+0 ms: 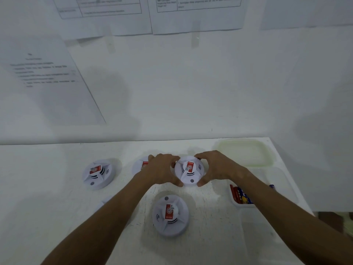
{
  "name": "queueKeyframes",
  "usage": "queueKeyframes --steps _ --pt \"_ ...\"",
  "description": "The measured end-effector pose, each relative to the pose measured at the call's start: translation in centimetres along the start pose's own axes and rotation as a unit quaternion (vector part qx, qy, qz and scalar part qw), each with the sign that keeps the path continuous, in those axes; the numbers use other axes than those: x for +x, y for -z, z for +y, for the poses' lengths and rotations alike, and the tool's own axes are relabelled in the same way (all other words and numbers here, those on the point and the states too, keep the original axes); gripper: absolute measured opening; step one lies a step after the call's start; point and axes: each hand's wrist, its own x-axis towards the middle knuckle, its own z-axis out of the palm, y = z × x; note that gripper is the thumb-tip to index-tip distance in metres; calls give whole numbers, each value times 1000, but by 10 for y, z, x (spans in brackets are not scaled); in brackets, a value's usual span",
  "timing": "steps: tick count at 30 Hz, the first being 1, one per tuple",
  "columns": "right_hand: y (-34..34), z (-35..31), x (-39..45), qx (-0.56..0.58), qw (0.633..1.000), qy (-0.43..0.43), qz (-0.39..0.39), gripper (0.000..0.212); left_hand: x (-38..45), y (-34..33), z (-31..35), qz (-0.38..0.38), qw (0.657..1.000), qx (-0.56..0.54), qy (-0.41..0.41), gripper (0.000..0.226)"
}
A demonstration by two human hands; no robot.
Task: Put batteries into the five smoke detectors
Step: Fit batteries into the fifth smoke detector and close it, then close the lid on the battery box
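Observation:
Both hands grip one white smoke detector point(189, 171) with a red label, near the back middle of the white table point(47, 217). My left hand point(162, 170) holds its left side and my right hand point(215, 167) its right side. Another detector point(170, 215) lies face up in front of it. A third detector point(98, 174) sits to the left. A fourth detector point(140, 165) is half hidden behind my left hand. Only a white edge of one more detector point(107, 200) shows beside my left forearm. Red battery packs point(241, 195) lie in a clear container under my right forearm.
A clear plastic container point(286, 188) stands at the table's right side, with its pale green lid point(246, 152) lying behind it. Printed papers point(47, 77) hang on the wall beyond the table. The table's right edge point(305, 205) is close to the container.

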Motion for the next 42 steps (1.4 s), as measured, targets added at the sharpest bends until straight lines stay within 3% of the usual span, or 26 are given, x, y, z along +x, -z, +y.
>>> queueKeyframes --steps 5,8,11,13,19,25,35,42 --pt "-1 3 1 8 999 -13 -30 72 -5 2 3 -17 1000 -22 3 67" --pt "4 3 -4 19 999 -10 -27 80 -7 5 7 -30 999 -28 14 65" --pt "15 6 -14 41 999 -14 0 99 -10 16 13 -43 998 -6 36 76" --pt "24 13 -23 61 998 -9 22 100 -12 25 21 -54 998 3 41 89" --pt "54 48 -62 108 989 -17 94 91 -1 37 79 25 996 -83 -12 70" --pt "80 109 -97 122 980 -57 149 85 29 21 129 31 994 -107 -15 74" --pt "82 175 -97 186 967 -106 139 90 63 3 142 -25 993 -112 29 93" --pt "80 195 -89 124 984 -93 84 101 78 -7 140 -66 995 -66 18 103"
